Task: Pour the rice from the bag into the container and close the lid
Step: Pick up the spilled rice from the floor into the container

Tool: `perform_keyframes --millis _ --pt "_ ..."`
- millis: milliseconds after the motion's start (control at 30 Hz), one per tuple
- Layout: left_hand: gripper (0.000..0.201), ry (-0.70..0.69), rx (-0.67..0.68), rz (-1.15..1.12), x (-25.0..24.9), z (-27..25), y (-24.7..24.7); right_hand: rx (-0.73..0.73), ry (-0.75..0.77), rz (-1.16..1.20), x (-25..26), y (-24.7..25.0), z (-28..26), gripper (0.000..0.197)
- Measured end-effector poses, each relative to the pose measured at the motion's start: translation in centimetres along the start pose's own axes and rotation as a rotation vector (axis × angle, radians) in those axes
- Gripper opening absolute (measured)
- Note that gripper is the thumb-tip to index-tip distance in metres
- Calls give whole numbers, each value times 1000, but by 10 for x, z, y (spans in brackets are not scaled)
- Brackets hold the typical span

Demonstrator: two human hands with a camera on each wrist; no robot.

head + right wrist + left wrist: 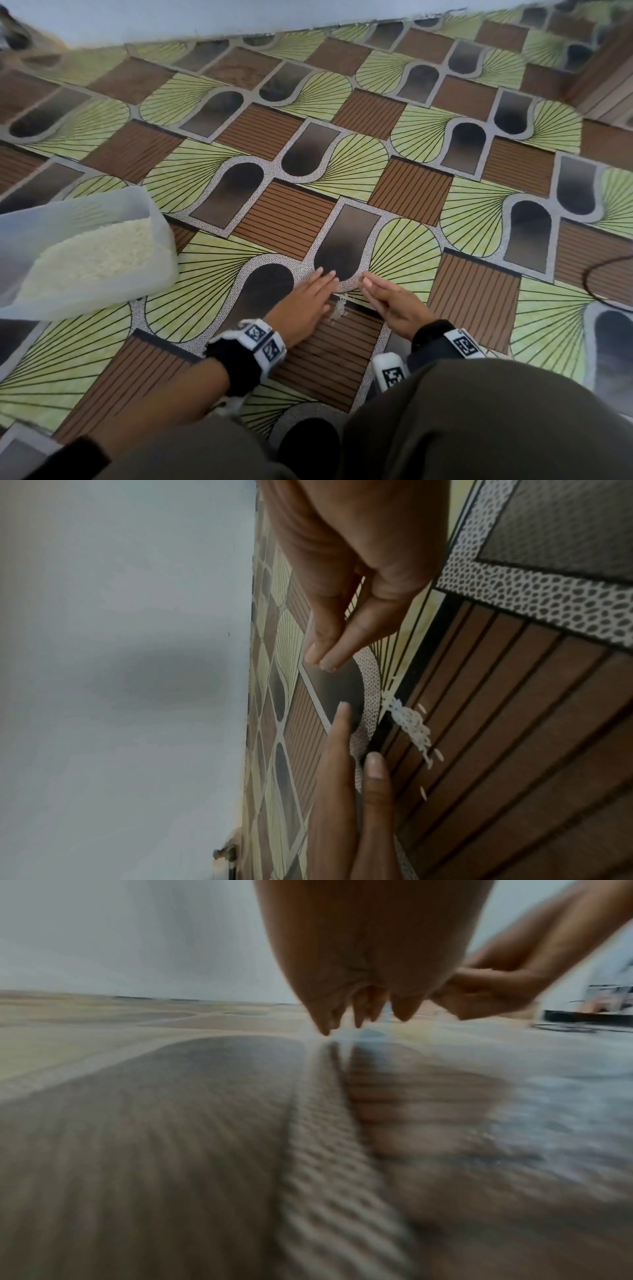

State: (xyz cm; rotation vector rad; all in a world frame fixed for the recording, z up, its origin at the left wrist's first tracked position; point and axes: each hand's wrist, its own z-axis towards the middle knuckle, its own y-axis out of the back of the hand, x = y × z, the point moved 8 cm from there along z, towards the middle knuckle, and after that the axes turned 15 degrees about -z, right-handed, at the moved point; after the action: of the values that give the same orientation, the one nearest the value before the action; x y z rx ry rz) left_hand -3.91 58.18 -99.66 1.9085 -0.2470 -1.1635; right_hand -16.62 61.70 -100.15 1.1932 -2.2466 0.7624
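A translucent plastic container [163, 251] sits on the patterned floor mat at the left with no lid on it, and white rice [92, 255] fills its bottom. A small heap of spilled rice grains [339, 308] [411, 729] lies on the mat between my hands. My left hand [308, 298] [346, 753] lies flat on the mat just left of the grains, fingers straight. My right hand [383, 298] [329, 653] stands on its edge just right of them, fingers straight and together. Neither hand holds anything. No bag or lid is in view.
The mat [284, 219] covers the floor up to a pale wall [239, 17] at the far side. A thin dark cable [589, 284] curves over the mat at the right. My knees in olive cloth [479, 428] fill the near edge.
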Motion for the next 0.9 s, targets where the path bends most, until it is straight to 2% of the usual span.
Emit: perform_keyframes --millis 67,133,200,267,367,633,733,900 --pt "52 -90 58 -35 0 6 5 -6 1 21 2 2 -1 20" --pt "52 -162 166 34 0 8 -1 -5 2 30 4 2 -2 18" --pt "53 -234 199 50 -3 9 -7 -5 5 33 7 1 -3 18" --pt "53 -334 169 55 -10 4 -8 -5 10 37 7 3 -3 20" --pt "43 -450 5 57 -13 -3 -9 -2 5 28 4 2 -3 24" --pt "24 -252 -236 -332 -10 13 0 7 -18 -12 -8 -8 -5 35" --pt "10 -274 -252 -303 -17 13 3 -8 -27 -10 -10 -3 -5 34" --pt "6 -314 -229 -222 -22 16 9 -23 -61 -15 -17 -4 -5 35"
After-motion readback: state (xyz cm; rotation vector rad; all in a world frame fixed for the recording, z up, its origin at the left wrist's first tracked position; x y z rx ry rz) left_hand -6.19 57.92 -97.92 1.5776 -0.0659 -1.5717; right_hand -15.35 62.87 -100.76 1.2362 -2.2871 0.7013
